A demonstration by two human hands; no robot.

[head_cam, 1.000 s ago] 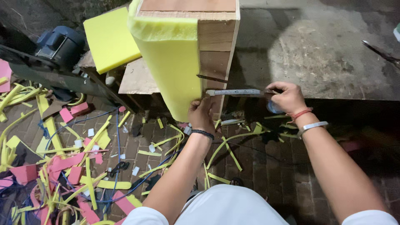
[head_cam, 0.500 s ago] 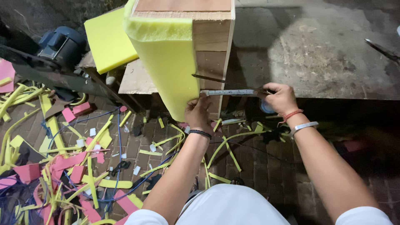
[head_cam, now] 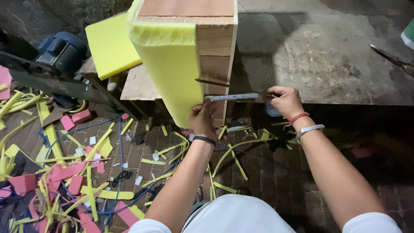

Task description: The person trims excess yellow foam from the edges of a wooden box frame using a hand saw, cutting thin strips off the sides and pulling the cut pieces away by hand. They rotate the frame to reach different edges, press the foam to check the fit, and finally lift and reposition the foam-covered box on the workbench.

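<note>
A person trims yellow foam along the edge of a wooden box, knife in one hand.

The left hand pinches the foam sheet flat against the wooden box at its lower front corner. The right hand is closed around the knife, blade lying level against the box side. Judged from this, trimming is under way; the next cut needs the foam held taut. Foam scraps litter the brick floor.

We see a blue motor at the upper left, with a yellow foam slab just beside it. Yellow and pink foam scraps litter the brick floor, and a blue cable runs through them. Scissors lie far right on the concrete.
</note>
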